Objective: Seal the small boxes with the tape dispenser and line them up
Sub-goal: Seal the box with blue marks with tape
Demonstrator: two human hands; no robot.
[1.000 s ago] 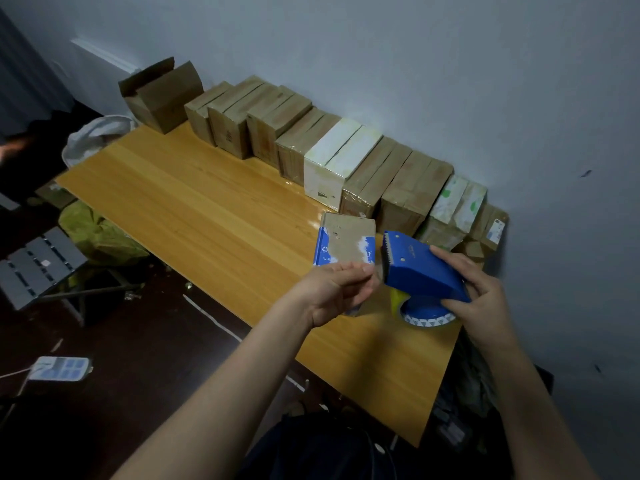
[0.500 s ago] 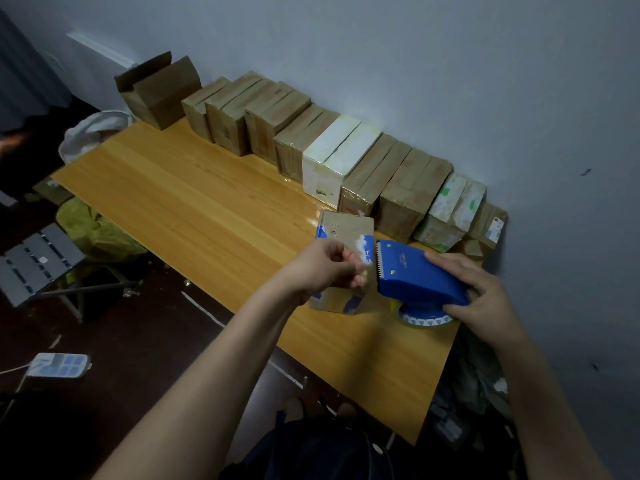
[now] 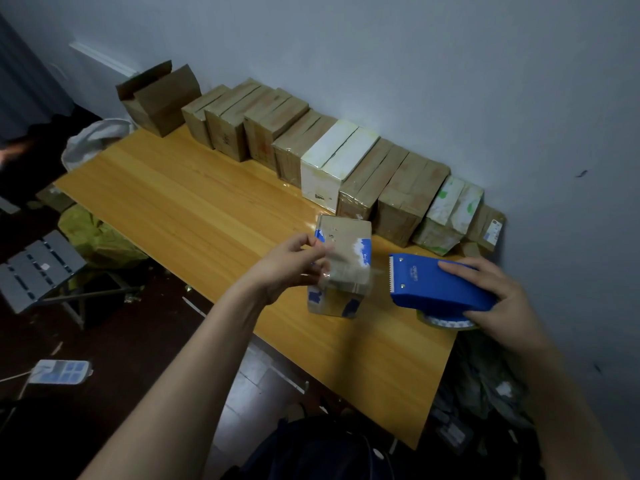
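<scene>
Left grip: the left hand was pinched narrow on the free end of the clear tape, over the near top edge of the small box.
Right grip: the right hand was wrapped around the blue tape dispenser, its toothed blade turned to 9 o'clock.
Box position: on the wooden table, just beside the blade, at 9 o'clock from the dispenser.
Tape axis: judged to run 9 to 3 o'clock across the box top.
Nearer hand: the left.
Row of sealed boxes: at 12 o'clock, along the wall.

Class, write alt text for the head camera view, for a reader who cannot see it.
A person's left hand steadies a small brown box on a wooden table while the right hand holds a blue tape dispenser beside it. A row of sealed boxes lines the wall behind.
</scene>
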